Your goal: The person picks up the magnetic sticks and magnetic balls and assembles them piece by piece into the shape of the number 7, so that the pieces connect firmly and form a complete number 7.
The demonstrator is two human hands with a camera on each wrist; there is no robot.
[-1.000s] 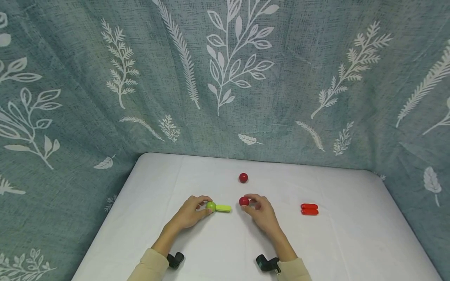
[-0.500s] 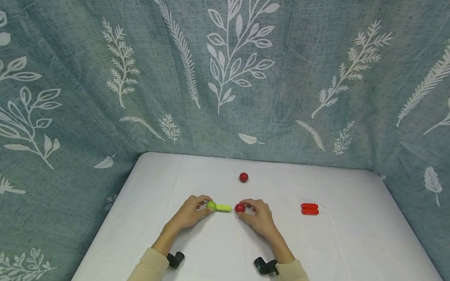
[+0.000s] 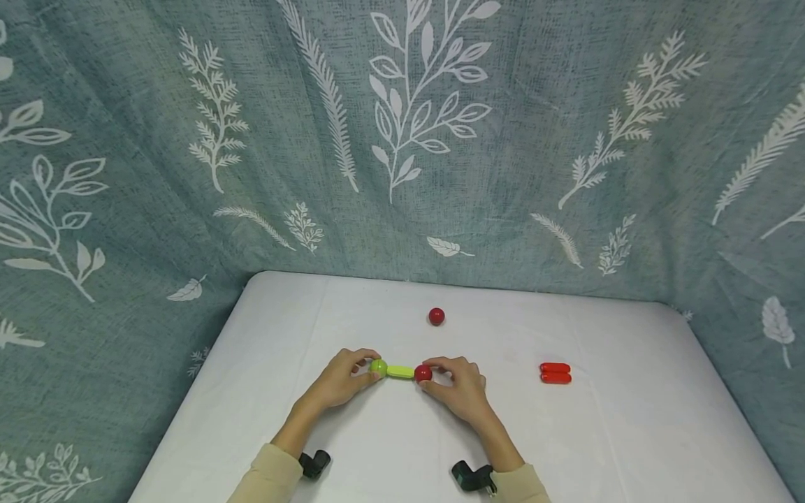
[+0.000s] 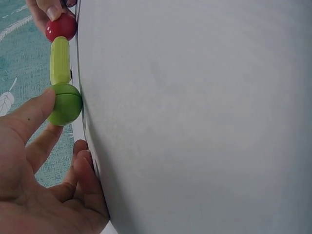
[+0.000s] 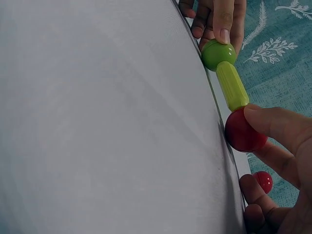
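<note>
My left hand (image 3: 344,378) pinches a green ball (image 4: 65,105) between thumb and fingers. A yellow-green ribbed rod (image 4: 60,60) runs from that ball toward the right, lying between both hands. At the rod's other end, a red ball (image 5: 245,130) touches it, pinched by the thumb and fingers of my right hand (image 3: 462,391). In the head view the green ball, rod and red ball form one straight line close to the tabletop. Whether the red ball is fixed to the rod or only touching, I cannot tell.
Beyond the hands sits another red ball (image 3: 437,316) on the white table (image 3: 629,419). Two red rods (image 3: 555,373) lie side by side to the right. A patterned teal cloth (image 3: 402,140) hangs behind the table's far edge.
My right hand has carried its red ball left and slightly nearer, so that it now meets the rod's right end. My left hand has kept its place on the green ball.
</note>
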